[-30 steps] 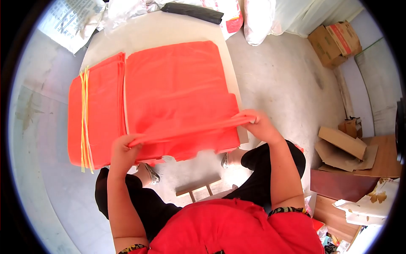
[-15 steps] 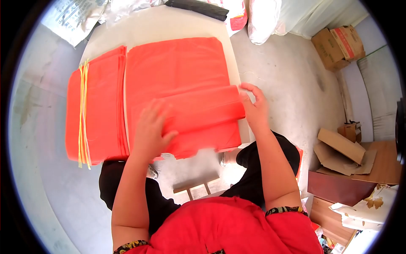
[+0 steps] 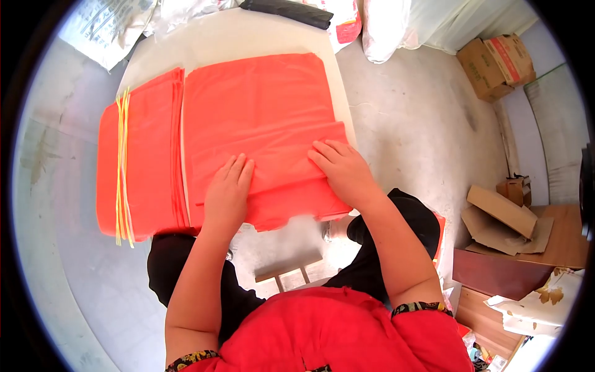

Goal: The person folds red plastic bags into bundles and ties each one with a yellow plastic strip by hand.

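A wide stack of thin red plastic sheets, like flat plastic bags (image 3: 260, 87), lies on the table in front of me. Across its near part runs a folded red layer (image 3: 279, 164). My left hand (image 3: 229, 186) presses flat on the left part of that fold, fingers stretched out. On the fold's right end lies my right hand (image 3: 344, 170), palm down with its fingers extended. Left of the wide stack sits a narrower red stack (image 3: 149, 149), with several yellow ties (image 3: 123, 167) laid lengthwise over it.
The pale tabletop (image 3: 204, 37) shows behind the stacks. A black roll (image 3: 288, 12) and white sacks (image 3: 387, 28) are at the far side. Cardboard boxes (image 3: 496, 65) stand on the floor at right, and an opened carton (image 3: 505, 217) lies on a brown surface. My knees are under the near edge.
The raised red fold has been flattened onto the stack. My right hand has moved left from its end onto its top, and my left hand has settled flat on it.
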`<act>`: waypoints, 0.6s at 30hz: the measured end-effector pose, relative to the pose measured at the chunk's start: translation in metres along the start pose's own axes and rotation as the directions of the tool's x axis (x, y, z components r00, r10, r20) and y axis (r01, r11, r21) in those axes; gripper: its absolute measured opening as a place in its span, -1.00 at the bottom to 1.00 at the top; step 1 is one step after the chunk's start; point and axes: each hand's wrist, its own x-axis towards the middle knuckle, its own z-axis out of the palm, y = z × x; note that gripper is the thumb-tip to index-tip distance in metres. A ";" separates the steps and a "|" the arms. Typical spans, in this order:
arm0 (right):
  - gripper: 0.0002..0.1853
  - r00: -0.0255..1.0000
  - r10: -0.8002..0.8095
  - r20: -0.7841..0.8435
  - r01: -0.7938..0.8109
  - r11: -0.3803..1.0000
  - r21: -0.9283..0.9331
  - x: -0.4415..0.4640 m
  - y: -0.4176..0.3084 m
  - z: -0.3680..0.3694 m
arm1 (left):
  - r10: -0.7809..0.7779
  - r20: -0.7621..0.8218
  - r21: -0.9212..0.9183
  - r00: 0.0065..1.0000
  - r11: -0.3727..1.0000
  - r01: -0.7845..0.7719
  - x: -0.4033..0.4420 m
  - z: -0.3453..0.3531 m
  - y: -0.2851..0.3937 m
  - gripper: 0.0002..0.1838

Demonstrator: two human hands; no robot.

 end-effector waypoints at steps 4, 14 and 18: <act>-0.43 0.994 0.106 -0.010 -0.106 0.993 -0.048 -0.002 0.009 0.008 | -0.084 -0.021 0.063 0.996 0.994 0.085 -0.001 -0.004 -0.007 -0.43; -0.39 0.553 0.715 -0.428 0.166 0.409 0.897 0.035 0.000 -0.042 | -0.347 0.482 -0.749 0.805 0.313 0.584 0.006 -0.068 0.014 -0.63; -0.10 0.799 0.499 0.337 -0.098 -0.444 0.890 0.025 -0.005 0.014 | -0.121 0.674 -0.687 0.729 -0.466 0.558 -0.003 -0.052 0.020 -0.57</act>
